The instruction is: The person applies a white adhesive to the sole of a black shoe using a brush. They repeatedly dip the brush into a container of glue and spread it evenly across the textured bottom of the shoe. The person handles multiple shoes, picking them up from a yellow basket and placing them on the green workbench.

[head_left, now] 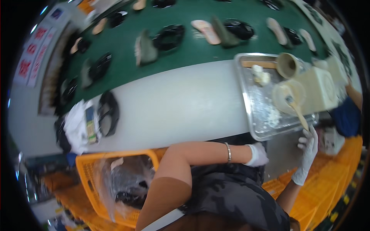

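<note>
Grip: my gloved right hand (306,154) pinches the wooden brush (297,109); gloved left hand (256,154) curled, holding nothing I can see.
Brush: tip in the round tub (288,96).
Tub: on the metal tray (250,111).

I read this as a shoe factory line. A green conveyor belt (127,42) carries rows of insoles (207,30) and black shoe uppers (169,36) past a white workbench (173,104). A metal tray (246,100) holds a glue pot (288,96) with a brush (296,109). Orange plastic crates (88,173) stand below. Red posters (32,54) hang on the wall.
</note>
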A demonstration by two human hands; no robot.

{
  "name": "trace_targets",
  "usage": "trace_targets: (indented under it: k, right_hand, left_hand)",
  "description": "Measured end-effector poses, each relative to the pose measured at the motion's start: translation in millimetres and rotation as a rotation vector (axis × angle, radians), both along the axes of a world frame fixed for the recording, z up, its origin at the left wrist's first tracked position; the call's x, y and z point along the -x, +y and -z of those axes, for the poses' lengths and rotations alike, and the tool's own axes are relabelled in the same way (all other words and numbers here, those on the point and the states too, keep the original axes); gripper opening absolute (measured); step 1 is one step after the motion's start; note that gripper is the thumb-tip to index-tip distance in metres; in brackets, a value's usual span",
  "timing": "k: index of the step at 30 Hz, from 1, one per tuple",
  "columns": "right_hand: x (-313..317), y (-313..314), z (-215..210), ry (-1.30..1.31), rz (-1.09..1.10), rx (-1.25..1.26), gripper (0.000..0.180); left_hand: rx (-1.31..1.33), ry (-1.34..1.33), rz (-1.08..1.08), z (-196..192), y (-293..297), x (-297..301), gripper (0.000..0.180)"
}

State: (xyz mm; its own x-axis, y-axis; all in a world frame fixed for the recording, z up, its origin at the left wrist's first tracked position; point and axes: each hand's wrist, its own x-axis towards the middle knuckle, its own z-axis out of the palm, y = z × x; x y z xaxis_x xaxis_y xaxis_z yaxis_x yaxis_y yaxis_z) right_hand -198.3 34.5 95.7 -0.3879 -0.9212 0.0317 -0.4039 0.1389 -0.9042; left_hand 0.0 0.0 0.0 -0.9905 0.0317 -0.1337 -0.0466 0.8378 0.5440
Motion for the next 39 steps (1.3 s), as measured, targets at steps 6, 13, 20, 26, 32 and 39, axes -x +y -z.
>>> trace_targets:
  k: [6,13,20,26,32,39]
  right_hand:
    - [-76,-56,46,-0.177,-0.001,0.207,0.04]
    - [-96,-81,39,-0.171,0.078,0.471,0.02]
    - [-94,-78,33,-0.084,-0.072,0.536,0.019]
    - [-73,-77,17,0.008,-0.006,0.515,0.022]
    - [-70,-108,16,0.44,-0.183,0.675,0.02]
    - [-69,-110,22,0.268,-0.321,0.634,0.014]
  left_hand:
    - [-0.119,0.468,-0.563,-61,-16,-139,0.028]
    - [0.826,0.235,-1.522,-95,-16,-396,0.049]
    - [0.674,-0.498,-1.627,-77,-17,-498,0.036]
    - [0.498,0.014,-1.528,-92,-15,-479,0.039]
    - [-0.669,0.815,-1.498,-111,-22,-324,0.025]
    - [-1.9,0.776,-1.22,-100,-37,-175,0.052]
